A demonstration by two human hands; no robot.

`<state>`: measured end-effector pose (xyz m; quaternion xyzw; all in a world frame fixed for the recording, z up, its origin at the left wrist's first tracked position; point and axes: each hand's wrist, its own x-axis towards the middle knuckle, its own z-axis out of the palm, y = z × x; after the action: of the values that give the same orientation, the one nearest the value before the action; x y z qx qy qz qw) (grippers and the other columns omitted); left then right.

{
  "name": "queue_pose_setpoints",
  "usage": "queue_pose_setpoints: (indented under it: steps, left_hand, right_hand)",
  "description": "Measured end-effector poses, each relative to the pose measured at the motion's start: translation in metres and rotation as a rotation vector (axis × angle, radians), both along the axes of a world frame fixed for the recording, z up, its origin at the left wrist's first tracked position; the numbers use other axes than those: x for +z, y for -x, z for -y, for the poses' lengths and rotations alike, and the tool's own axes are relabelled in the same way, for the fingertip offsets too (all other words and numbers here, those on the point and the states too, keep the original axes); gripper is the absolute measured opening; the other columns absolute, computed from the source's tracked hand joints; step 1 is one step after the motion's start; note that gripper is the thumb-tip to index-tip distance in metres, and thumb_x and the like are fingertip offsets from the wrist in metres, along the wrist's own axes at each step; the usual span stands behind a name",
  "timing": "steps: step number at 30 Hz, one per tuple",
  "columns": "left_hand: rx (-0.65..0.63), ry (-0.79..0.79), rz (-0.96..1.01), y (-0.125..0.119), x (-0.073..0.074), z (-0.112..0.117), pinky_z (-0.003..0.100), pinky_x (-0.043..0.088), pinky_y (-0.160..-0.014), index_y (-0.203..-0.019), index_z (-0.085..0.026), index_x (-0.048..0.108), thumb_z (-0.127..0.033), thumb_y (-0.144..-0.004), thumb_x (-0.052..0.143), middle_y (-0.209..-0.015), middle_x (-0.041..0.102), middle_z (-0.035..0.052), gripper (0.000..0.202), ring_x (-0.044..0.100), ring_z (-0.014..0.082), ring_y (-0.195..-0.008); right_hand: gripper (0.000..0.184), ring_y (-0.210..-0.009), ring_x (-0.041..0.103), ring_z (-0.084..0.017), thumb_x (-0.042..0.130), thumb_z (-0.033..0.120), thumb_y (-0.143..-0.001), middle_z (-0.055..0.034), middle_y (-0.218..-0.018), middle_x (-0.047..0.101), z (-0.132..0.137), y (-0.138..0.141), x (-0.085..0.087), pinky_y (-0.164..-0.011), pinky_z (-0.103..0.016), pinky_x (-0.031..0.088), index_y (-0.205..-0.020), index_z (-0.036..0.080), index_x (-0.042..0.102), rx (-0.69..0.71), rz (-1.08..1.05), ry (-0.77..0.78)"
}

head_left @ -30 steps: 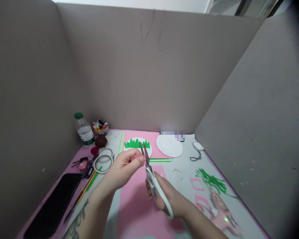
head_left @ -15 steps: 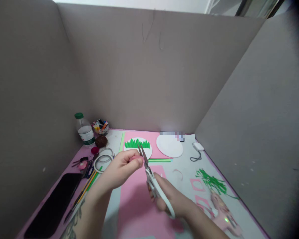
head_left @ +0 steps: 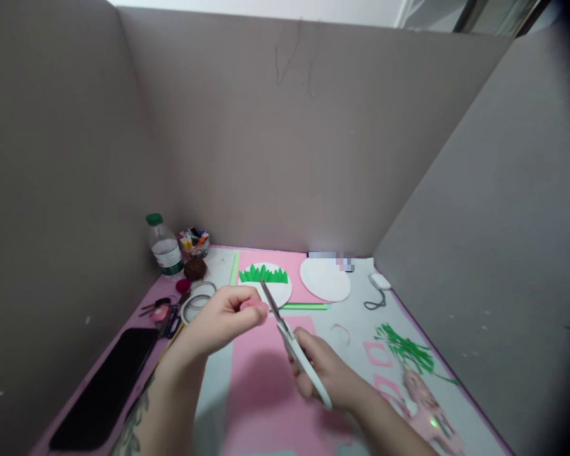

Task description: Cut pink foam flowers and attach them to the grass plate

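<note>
My left hand [head_left: 225,320] is closed, pinching a small pink paper piece [head_left: 254,307] between thumb and fingers. My right hand [head_left: 318,367] grips the white handles of a pair of scissors [head_left: 292,345]. The scissor blades look closed and point up and away, just right of the pink piece. Both hands are held over a pink sheet [head_left: 270,386] on the table. Beyond them lies a white oval [head_left: 266,297] with a green grass-shaped cutout [head_left: 263,275] along it. How the fingers sit inside the scissor handles is partly hidden.
On the left are a water bottle [head_left: 165,250], a cup of pens [head_left: 197,242], tape rolls [head_left: 197,304] and a black phone [head_left: 105,386]. A second white oval [head_left: 325,278], green strips [head_left: 403,348] and a pink glue gun [head_left: 427,411] are on the right. Grey panels [head_left: 247,139] surround the table.
The scissor blades have gone from slightly apart to closed. My left hand with the pink piece has shifted a little left, away from the blades. The view has tilted slightly.
</note>
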<state>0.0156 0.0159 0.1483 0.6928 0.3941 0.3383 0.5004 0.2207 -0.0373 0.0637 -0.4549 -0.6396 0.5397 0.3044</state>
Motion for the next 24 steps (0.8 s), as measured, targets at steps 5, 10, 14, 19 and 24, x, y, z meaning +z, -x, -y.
queue_pose_setpoints:
  steps: [5, 10, 14, 19, 24]
  left_hand:
    - [0.071, 0.013, 0.060, 0.011, -0.006, -0.003, 0.021, 0.023, -0.046, -0.059, -0.016, 0.055, -0.034, -0.075, 0.063, -0.051, 0.042, -0.0049, 0.025, 0.032, 0.0073, -0.048]
    - [0.124, 0.115, 0.095, 0.015, -0.011, -0.008, 0.018, 0.031, -0.041, -0.069, -0.016, 0.064, -0.032, -0.071, 0.070, -0.052, 0.055, -0.0031, 0.017, 0.044, 0.0075, -0.045]
    - [0.083, 0.117, 0.138, 0.010, -0.014, -0.010, 0.020, 0.042, -0.048, -0.077, -0.015, 0.069, -0.033, -0.079, 0.062, -0.069, 0.067, 0.0037, 0.020, 0.057, 0.0107, -0.056]
    - [0.015, 0.167, 0.311, 0.005, -0.020, -0.014, 0.018, 0.042, -0.049, -0.095, -0.017, 0.062, -0.034, -0.084, 0.059, -0.075, 0.068, 0.0028, 0.020, 0.061, 0.0104, -0.060]
    - [-0.016, 0.169, 0.420, 0.002, -0.029, -0.018, 0.018, 0.042, -0.052, -0.081, -0.017, 0.058, -0.032, -0.085, 0.061, -0.080, 0.069, 0.0045, 0.016, 0.063, 0.0118, -0.066]
  right_hand:
    - [0.026, -0.051, 0.036, -0.010, 0.060, 0.017, -0.062, 0.0078, -0.055, 0.042, -0.008, 0.001, -0.005, -0.048, -0.021, 0.027, -0.066, 0.022, 0.035, -0.168, 0.208, 0.000]
    - [0.016, -0.062, 0.053, -0.016, 0.064, 0.033, -0.070, -0.0028, -0.074, 0.065, -0.005, 0.013, -0.015, -0.055, -0.025, 0.029, -0.076, 0.019, 0.058, 0.009, 0.738, -0.229]
    - [0.026, -0.077, 0.061, -0.023, 0.065, 0.030, -0.067, -0.0090, -0.092, 0.069, 0.006, 0.030, -0.019, -0.065, -0.028, 0.037, -0.090, 0.017, 0.064, 0.289, 0.849, -0.315]
    - [0.036, -0.093, 0.058, -0.029, 0.066, 0.034, -0.069, -0.0144, -0.102, 0.064, 0.015, 0.034, -0.017, -0.080, -0.033, 0.042, -0.098, 0.012, 0.062, 0.405, 0.847, -0.347]
    - [0.039, -0.098, 0.054, -0.028, 0.063, 0.037, -0.074, -0.0140, -0.107, 0.061, 0.018, 0.026, -0.008, -0.081, -0.034, 0.042, -0.104, 0.013, 0.060, 0.454, 0.738, -0.363]
